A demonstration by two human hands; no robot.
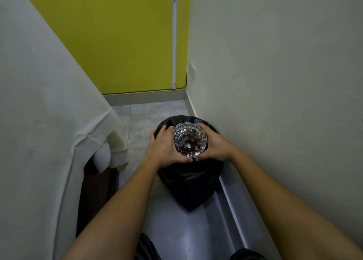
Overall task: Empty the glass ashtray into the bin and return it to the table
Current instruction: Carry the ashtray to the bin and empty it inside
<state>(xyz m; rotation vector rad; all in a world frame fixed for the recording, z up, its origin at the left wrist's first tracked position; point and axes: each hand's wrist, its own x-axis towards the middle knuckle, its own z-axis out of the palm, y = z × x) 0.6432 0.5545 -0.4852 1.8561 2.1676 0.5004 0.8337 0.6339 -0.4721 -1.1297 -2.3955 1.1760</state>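
Observation:
A round cut-glass ashtray is held upright directly above the bin, which is lined with a black bag and stands on the floor against the right wall. Dark brown ash and bits lie in the ashtray's bowl. My left hand grips its left side and my right hand grips its right side, thumbs meeting at the near rim. The bin's opening is mostly hidden behind the ashtray and my hands.
A bed with a white sheet fills the left side, with a dark wooden frame below it. A pale wall runs close on the right and a yellow wall closes the far end. A narrow tiled floor strip lies between.

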